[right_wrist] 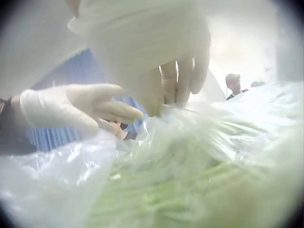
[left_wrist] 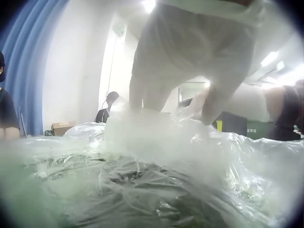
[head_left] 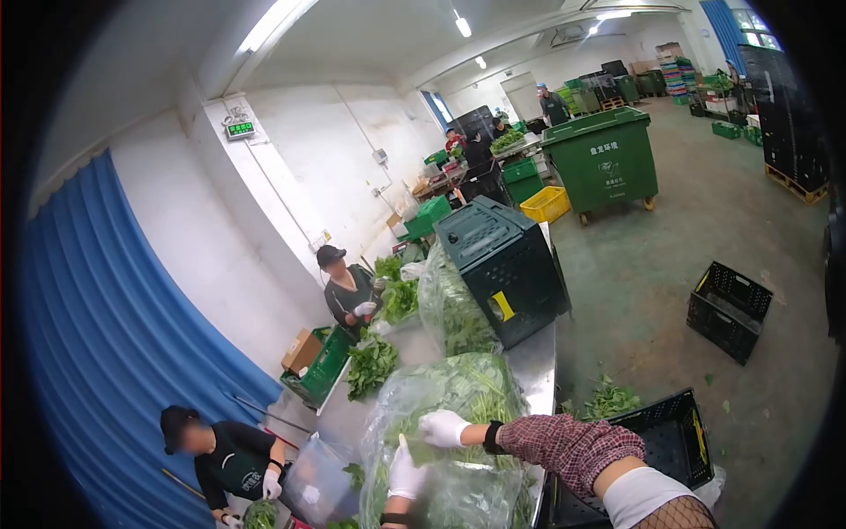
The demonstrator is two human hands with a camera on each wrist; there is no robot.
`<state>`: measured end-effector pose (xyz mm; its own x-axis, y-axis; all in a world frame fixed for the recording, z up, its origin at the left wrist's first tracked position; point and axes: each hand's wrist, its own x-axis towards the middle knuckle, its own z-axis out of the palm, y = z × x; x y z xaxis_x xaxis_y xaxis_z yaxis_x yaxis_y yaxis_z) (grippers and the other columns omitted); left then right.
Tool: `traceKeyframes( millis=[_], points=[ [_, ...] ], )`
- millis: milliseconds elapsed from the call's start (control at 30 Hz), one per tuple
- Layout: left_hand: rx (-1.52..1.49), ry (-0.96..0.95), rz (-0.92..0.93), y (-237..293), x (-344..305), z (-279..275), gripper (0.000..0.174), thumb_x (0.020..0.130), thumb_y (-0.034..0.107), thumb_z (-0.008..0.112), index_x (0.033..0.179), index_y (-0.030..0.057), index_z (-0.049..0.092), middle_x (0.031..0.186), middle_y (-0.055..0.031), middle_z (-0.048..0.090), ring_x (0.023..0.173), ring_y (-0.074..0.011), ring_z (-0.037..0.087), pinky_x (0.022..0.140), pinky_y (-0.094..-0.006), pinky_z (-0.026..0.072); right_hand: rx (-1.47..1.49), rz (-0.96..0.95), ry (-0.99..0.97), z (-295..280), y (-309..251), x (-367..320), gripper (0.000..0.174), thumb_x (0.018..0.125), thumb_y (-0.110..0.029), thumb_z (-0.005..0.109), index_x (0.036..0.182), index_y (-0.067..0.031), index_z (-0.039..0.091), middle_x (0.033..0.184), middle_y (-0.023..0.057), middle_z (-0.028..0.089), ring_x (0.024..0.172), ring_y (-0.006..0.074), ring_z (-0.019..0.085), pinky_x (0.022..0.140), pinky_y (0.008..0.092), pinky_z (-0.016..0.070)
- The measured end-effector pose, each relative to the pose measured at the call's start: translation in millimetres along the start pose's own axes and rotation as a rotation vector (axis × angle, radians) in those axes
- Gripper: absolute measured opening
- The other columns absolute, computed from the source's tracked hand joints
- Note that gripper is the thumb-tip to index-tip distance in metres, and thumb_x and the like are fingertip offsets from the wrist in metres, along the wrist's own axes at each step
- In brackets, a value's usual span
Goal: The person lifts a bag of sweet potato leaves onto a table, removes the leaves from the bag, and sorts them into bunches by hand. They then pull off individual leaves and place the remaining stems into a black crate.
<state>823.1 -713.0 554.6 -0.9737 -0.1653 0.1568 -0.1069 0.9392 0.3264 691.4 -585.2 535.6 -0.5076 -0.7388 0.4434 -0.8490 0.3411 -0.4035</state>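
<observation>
A large clear plastic bag (head_left: 476, 379) full of leafy green stems lies on the metal table. My gloved left hand (head_left: 407, 472) is over its near part, index finger pointing up, and pinches the film between thumb and fingers; the left wrist view shows this hand (left_wrist: 190, 52) close up. Just beyond it, my gloved right hand (head_left: 443, 428) holds bag film with bent fingers. In the right wrist view the right hand (right_wrist: 142, 42) grips crumpled film above green stems (right_wrist: 156, 190), with the left hand (right_wrist: 71, 107) beside it. Film partly hides the fingertips.
A dark lidded crate (head_left: 507, 264) stands at the table's far end beside another bagged bunch (head_left: 463, 317). Black crates (head_left: 727, 309) sit on the floor at right. Two people in caps work at left; a green wheeled bin (head_left: 604, 163) stands behind.
</observation>
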Motion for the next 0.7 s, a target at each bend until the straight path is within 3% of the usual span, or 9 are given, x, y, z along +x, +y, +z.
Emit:
traceKeyframes(
  millis=[100,200,267,300,400,533,567,600,700],
  points=[
    [-0.076,0.233,0.157,6.2,7.2,8.0,0.083,0.067,0.019,0.062,0.136,-0.0003,0.022,0.109,-0.0211,0.054,0.097,-0.0359,0.054,0.084,-0.0393,0.0429,0.289,-0.051,0.024,-16.0,4.8,-6.4,0.022,0.08,-0.026,0.054,0.094,-0.0096,0.06,0.09,0.0132,0.062,0.084,0.034,0.059,0.075,0.0396,0.0461],
    [-0.028,0.137,0.169,21.2,11.8,3.5,0.071,0.074,0.017,0.055,0.137,0.0043,0.024,0.099,-0.0218,0.058,0.092,-0.0363,0.056,0.08,-0.0408,0.0437,0.59,0.015,-0.056,-21.1,19.3,-19.6,0.029,0.087,-0.032,0.049,0.106,-0.0099,0.055,0.097,0.0166,0.061,0.091,0.0355,0.057,0.079,0.0389,0.0451],
    [-0.13,0.051,0.132,16.2,15.1,14.3,0.079,0.072,0.01,0.06,0.14,0.0143,0.019,0.091,-0.0231,0.06,0.078,-0.0394,0.059,0.071,-0.0431,0.0473,0.604,0.022,-0.045,-13.5,22.8,-28.6,0.031,0.09,-0.032,0.046,0.109,-0.0088,0.052,0.098,0.0181,0.06,0.091,0.0357,0.057,0.08,0.0384,0.0447],
    [-0.206,0.006,0.132,33.2,7.8,5.3,0.07,0.078,0.018,0.056,0.139,0.0147,0.021,0.074,-0.0243,0.06,0.065,-0.0418,0.059,0.061,-0.0456,0.0469,0.561,0.083,0.007,-10.5,20.5,-32.9,0.031,0.09,-0.032,0.047,0.106,-0.0066,0.051,0.096,0.0178,0.061,0.09,0.0365,0.057,0.078,0.0401,0.0449],
    [0.075,-0.108,0.095,28.7,1.9,26.5,0.066,0.082,0.029,0.052,0.139,0.0164,0.022,0.071,-0.0262,0.058,0.065,-0.0436,0.058,0.06,-0.0483,0.0455,0.544,0.106,0.029,-9.1,24.4,-37.9,0.029,0.09,-0.031,0.046,0.104,-0.0056,0.049,0.087,0.0166,0.061,0.08,0.0336,0.059,0.072,0.0392,0.0455],
    [0.017,-0.164,0.107,37.9,-14.6,25.2,0.061,0.085,0.035,0.049,0.138,0.0185,0.023,0.07,-0.0273,0.057,0.065,-0.0455,0.056,0.059,-0.0509,0.0438,0.74,0.142,-0.03,-7.0,39.4,-45.4,0.028,0.09,-0.03,0.046,0.099,-0.0049,0.051,0.08,0.0134,0.06,0.069,0.0274,0.059,0.064,0.0371,0.0465],
    [0.017,-0.089,0.135,35.8,-17.6,29.9,0.051,0.085,0.037,0.048,0.131,0.0183,0.038,0.069,-0.0234,0.06,0.062,-0.0405,0.058,0.055,-0.047,0.0456,0.739,0.168,-0.114,-6.8,39.3,-49.1,0.028,0.09,-0.031,0.045,0.098,-0.0049,0.052,0.078,0.0122,0.059,0.064,0.0238,0.057,0.06,0.0356,0.0463],
    [0.013,-0.083,0.135,36.4,-20.5,32.2,0.051,0.085,0.037,0.048,0.131,0.0183,0.038,0.069,-0.0234,0.06,0.062,-0.0405,0.058,0.055,-0.047,0.0456,0.737,0.193,-0.199,-5.9,39.8,-52.4,0.028,0.09,-0.031,0.045,0.096,-0.0049,0.052,0.076,0.011,0.058,0.06,0.0201,0.056,0.056,0.0341,0.046],
    [-0.015,0.018,0.149,30.2,-27.1,38.6,0.029,0.088,0.018,0.05,0.116,0.0136,0.056,0.08,-0.0181,0.063,0.064,-0.0314,0.06,0.062,-0.0404,0.0478,0.726,0.1,-0.237,10.9,52.1,-59.2,0.028,0.09,-0.031,0.045,0.094,-0.0049,0.053,0.076,0.0101,0.057,0.059,0.0183,0.055,0.054,0.0332,0.0452]
  ],
)
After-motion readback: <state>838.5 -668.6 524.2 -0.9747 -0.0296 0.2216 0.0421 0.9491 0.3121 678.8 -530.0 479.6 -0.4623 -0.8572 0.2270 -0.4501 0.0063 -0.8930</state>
